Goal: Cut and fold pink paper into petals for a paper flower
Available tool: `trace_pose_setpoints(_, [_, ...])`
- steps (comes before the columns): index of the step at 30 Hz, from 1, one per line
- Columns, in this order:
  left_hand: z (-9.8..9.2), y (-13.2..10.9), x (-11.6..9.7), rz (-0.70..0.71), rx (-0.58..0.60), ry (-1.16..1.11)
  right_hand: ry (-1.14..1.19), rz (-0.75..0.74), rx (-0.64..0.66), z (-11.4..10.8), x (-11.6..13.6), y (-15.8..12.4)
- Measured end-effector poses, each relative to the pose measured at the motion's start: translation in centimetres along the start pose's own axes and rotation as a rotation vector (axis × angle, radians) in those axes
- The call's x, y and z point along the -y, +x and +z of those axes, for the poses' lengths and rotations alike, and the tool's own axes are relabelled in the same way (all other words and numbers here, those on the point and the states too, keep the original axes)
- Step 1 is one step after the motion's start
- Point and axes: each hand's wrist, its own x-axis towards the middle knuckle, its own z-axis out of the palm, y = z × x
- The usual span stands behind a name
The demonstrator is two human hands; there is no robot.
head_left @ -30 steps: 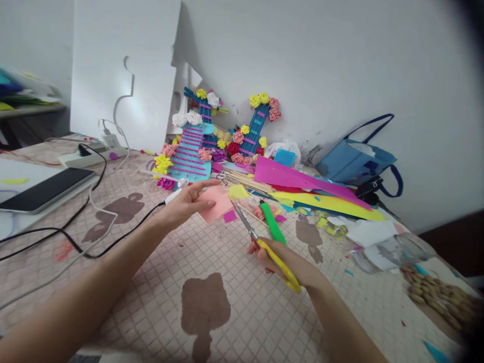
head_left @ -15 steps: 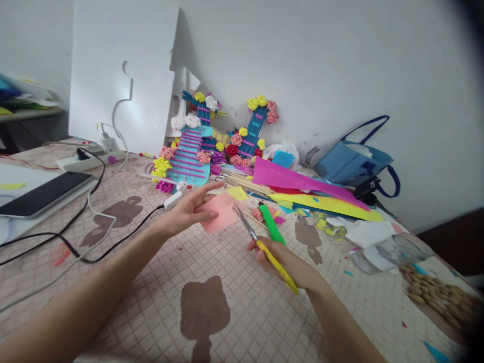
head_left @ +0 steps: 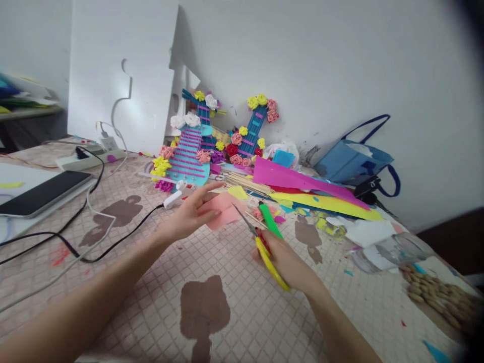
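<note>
My left hand (head_left: 192, 214) holds a square of pink paper (head_left: 227, 218) by its left side, with the thumb on top and the index finger stretched along the far edge. Yellow-handled scissors (head_left: 271, 267) are gripped in my right hand (head_left: 285, 257). Their metal blades point up and left, tips at the paper's right edge; whether they cut into it I cannot make out. Just beyond the right hand lies a green cutter-like tool (head_left: 270, 221). A small yellow paper piece (head_left: 237, 192) lies behind the pink square.
Flower-trimmed craft pieces (head_left: 188, 156) lean at the back. Magenta sheet (head_left: 298, 182), thin sticks (head_left: 245, 182) and a blue bag (head_left: 355, 159) are along the wall. A glass jar (head_left: 393, 252) and peanuts (head_left: 434, 297) lie right; a phone (head_left: 45, 191) and cables lie left.
The scissors have turned in my right hand, and their blades look closer together. My right hand has risen slightly, and the pink paper has shifted a little to the right.
</note>
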Motion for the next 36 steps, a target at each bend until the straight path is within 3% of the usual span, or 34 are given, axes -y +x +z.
trace_pose_setpoints(7, [0.4, -0.2, -0.7, 0.091, -0.018, 0.235, -0.11, 0.013, -0.018, 0.0, 0.2, 0.0])
trace_pose_setpoints(24, [1.5, -0.5, -0.3, 0.013, -0.106, 0.272, -0.206, 0.078, -0.109, 0.3, 0.1, 0.3])
trace_pose_setpoints(36, [2.1, -0.7, -0.2, 0.022, -0.074, 0.302, -0.271, 0.099, -0.127, 0.6, -0.1, 0.5])
